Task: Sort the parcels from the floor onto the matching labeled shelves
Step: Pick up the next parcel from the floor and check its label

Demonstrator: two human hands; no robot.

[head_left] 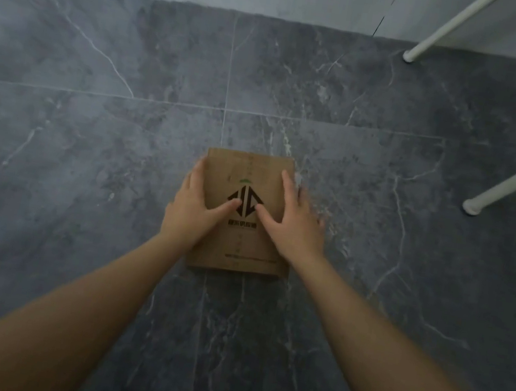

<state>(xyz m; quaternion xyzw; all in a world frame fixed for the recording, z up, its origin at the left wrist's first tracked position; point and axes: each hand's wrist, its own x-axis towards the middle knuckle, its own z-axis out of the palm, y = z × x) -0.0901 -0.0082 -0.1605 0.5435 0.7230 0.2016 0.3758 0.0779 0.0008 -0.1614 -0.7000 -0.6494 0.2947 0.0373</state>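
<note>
— Where is the cardboard parcel lying?
— On the grey marble floor; the left hand and right hand are clasping its sides, each grip closing on it

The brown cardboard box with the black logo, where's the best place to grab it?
Probably its two long side edges, coming from above. The flat brown cardboard box lies logo-up on the grey tiled floor, and the left hand and right hand already flank it.
</note>
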